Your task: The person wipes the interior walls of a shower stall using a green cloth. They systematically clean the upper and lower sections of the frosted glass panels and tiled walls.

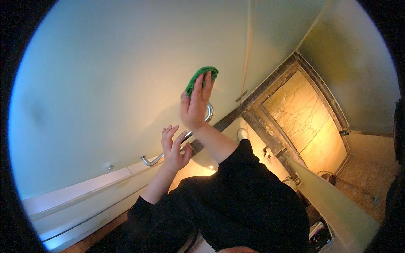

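Observation:
My right hand point(196, 103) is raised in front of a large frosted glass panel point(105, 84), pressing a folded green cloth point(206, 72) to it under outstretched fingers. A curved chrome bar handle point(152, 161) is fixed to the glass, partly hidden behind my right wrist. Lower and to the left, my left hand point(174, 152) is lifted beside this handle. Its fingers are spread and curl slightly, with nothing in them. Whether they touch the bar I cannot tell.
At right lies a marble-patterned floor point(301, 114) with a dark border. Another frosted panel point(354, 63) stands beyond it, and a partly turned glass door point(333, 198) is at lower right. A white shoe point(243, 134) shows below my arm. White ledges point(84, 196) run along the lower left.

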A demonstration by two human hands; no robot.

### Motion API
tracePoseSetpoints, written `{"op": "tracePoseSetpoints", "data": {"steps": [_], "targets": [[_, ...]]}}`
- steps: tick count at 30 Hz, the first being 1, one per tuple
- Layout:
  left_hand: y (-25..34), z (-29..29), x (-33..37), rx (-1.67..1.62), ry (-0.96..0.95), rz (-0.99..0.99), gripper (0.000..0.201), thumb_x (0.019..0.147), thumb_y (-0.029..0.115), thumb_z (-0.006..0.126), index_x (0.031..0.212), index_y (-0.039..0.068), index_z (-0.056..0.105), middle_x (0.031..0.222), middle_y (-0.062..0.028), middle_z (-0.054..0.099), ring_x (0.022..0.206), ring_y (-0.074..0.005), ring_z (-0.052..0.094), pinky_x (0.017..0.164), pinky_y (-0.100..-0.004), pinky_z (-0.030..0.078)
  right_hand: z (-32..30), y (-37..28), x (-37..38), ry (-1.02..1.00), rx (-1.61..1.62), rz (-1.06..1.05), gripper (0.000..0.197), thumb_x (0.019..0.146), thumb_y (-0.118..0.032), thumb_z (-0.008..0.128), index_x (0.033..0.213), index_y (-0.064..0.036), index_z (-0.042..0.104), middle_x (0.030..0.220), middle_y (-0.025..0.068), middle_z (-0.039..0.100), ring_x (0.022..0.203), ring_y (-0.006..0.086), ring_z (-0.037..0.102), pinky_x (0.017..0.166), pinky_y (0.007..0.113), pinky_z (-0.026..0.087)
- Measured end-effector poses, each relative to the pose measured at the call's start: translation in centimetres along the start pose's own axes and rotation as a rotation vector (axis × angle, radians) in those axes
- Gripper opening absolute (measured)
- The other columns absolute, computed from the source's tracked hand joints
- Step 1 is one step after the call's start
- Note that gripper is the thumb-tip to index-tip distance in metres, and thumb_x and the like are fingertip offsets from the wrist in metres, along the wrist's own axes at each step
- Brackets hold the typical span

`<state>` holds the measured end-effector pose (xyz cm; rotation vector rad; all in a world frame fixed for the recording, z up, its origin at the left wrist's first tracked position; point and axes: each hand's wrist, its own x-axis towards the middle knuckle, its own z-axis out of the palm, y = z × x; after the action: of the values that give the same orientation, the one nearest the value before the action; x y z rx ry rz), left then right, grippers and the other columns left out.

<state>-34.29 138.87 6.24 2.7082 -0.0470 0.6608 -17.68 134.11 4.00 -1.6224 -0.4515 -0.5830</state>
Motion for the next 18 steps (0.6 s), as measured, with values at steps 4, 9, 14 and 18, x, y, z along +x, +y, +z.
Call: {"op": "tracePoseSetpoints", "data": {"steps": [4,9,14,18], "targets": [[-0.9,0.2,-1.9,-0.049,-0.023,-0.003,0.051,0.074,0.005,0.070,0.125,0.009,0.061,0.134,-0.0180,0.051,0.129,-0.0421,0.044,0.109,-0.0589,0.032,-0.3,7.5,-1.8,0.091,-0.029,0.303,0.070,0.095,-0.010,0.047,0.155,0.0019,0.013,0.160,0.0300,0.010,0.147,0.0494,0.012,0.121,0.053,0.011],[-2.5,-1.5,-6.7,-0.049,-0.039,-0.031,0.053,0.073,0.004,0.070,0.125,0.009,0.061,0.133,-0.0179,0.052,0.127,-0.0422,0.046,0.108,-0.0592,0.034,1.0,7.3,-3.5,0.149,0.107,0.645,0.071,0.093,-0.004,0.045,0.155,0.0031,0.011,0.161,0.0283,0.008,0.149,0.0448,0.009,0.122,0.049,0.010],[-4.1,-2.9,-9.5,-0.018,0.071,-0.085,0.050,0.074,0.003,0.069,0.123,0.008,0.061,0.132,-0.0186,0.053,0.126,-0.0422,0.048,0.109,-0.0581,0.034,5.6,-2.4,-9.8,-0.035,-0.099,0.001,0.069,0.088,-0.011,0.055,0.150,-0.0005,0.028,0.157,0.0277,0.021,0.142,0.0531,0.021,0.115,0.064,0.017],[-4.6,-4.9,-10.5,0.011,0.145,-0.055,0.045,0.078,0.002,0.068,0.122,0.006,0.059,0.134,-0.0195,0.052,0.129,-0.0422,0.046,0.110,-0.0559,0.035,7.2,1.3,-15.7,-0.215,-0.285,-0.579,0.039,0.085,-0.022,0.066,0.125,-0.0267,0.065,0.152,-0.0004,0.040,0.139,0.0471,0.029,0.109,0.064,0.029]]}}
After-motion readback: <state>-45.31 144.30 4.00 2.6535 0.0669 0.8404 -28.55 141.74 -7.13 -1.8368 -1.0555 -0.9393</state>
